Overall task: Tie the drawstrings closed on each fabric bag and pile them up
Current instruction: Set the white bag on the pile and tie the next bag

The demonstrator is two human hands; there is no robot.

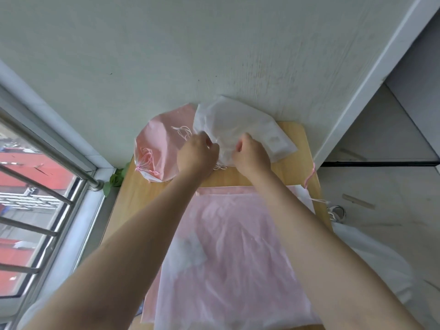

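Two bare forearms reach away from the camera over a flat pink fabric bag (pixel 228 246) that lies spread across the near part of a light wooden table (pixel 295 144). Beyond that pink bag, at the far end of the table against the pale wall (pixel 166 55), both hands work at the gathered mouth of a white fabric bag (pixel 240 125). On the pink bag's far left, the left hand (pixel 197 153) has its fingers curled and pinching the white bag's bunched edge. On its far right, the right hand (pixel 251 153) is likewise curled tight around the same gathered fabric, with a thin white drawstring (pixel 220 166) looping out just below the two hands. Left of the white bag and touching it, a pile of pink bags (pixel 164 144) sits at the far left corner of the table, its pink strings (pixel 145 163) knotted and trailing. A loose pink cord (pixel 309 175) hangs off the table's right edge, beyond the flat pink bag's far right corner. Left of the table, a window with metal bars (pixel 35 194) shows red rooftops outside.
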